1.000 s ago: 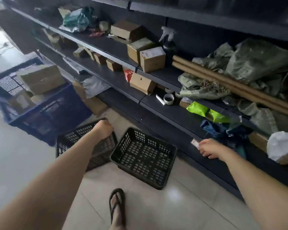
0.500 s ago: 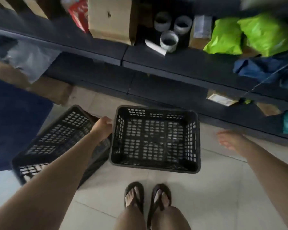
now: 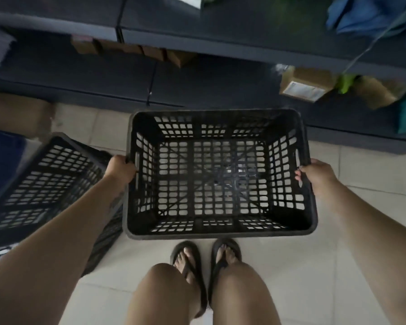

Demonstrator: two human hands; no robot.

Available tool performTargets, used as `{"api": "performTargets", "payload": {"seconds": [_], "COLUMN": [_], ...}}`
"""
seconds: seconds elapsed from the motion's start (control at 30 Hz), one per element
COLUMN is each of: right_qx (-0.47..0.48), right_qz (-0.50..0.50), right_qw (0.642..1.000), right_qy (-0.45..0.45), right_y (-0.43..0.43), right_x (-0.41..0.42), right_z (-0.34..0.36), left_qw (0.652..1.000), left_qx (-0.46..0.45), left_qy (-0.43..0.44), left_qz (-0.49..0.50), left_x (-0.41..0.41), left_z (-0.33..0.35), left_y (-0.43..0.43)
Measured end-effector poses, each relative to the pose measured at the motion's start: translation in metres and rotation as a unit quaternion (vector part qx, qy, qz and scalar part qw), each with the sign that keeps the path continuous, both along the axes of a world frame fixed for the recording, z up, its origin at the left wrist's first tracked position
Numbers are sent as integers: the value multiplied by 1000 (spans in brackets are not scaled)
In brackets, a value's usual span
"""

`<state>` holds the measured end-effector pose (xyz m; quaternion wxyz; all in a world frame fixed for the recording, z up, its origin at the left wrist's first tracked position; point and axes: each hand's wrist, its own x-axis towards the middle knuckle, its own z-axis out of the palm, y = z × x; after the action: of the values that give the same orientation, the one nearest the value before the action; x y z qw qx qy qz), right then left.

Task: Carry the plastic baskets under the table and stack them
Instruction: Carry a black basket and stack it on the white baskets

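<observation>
A black perforated plastic basket (image 3: 220,231) sits right in front of my feet, seen from above with its mesh floor showing the tiles below. My left hand (image 3: 121,168) grips its left rim at the handle slot. On the opposite rim my right hand (image 3: 317,177) is closed the same way. A second black basket (image 3: 56,174) lies tilted to the left, partly behind my left forearm.
Dark shelving (image 3: 220,80) runs along the far side, holding cardboard boxes (image 3: 305,83) and green and blue bags. A blue crate (image 3: 0,165) sits at the far left edge. My feet in black sandals (image 3: 206,256) stand on pale floor tiles just behind the basket.
I have bent down closer. My left hand left the tilted basket and took the left rim of the middle one; my right hand came down from the shelf edge onto its right rim.
</observation>
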<state>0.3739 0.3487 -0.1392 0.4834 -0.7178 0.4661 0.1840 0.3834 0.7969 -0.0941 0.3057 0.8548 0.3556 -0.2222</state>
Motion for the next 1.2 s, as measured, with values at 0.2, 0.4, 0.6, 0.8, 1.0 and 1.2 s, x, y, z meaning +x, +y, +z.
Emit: {"api": "performTargets", "payload": {"seconds": [0.2, 0.4, 0.6, 0.8, 1.0, 1.2], "right_qx": [-8, 4, -33, -64, -102, -162], "right_qz": [-23, -144, -294, -378, -377, -398], "right_qw": [1000, 989, 949, 913, 914, 897], "right_qy": [14, -32, -105, -140, -113, -108], "right_y": [-61, -127, -211, -330, -488, -641], "right_x": [-75, -164, -272, -379, -455, -477], "right_z": [217, 370, 437, 469, 506, 533], "left_qw": [996, 990, 958, 923, 904, 894], "left_qx": [-4, -115, -206, -222, -234, -238], "left_qy": [86, 61, 23, 6, 11, 7], "left_qz": [-22, -54, -198, -314, -358, -379], "left_x": [-8, -16, -24, -58, -97, -106], "left_z": [214, 346, 408, 443, 454, 470], "left_y": [-56, -149, -287, -471, -679, -846]}}
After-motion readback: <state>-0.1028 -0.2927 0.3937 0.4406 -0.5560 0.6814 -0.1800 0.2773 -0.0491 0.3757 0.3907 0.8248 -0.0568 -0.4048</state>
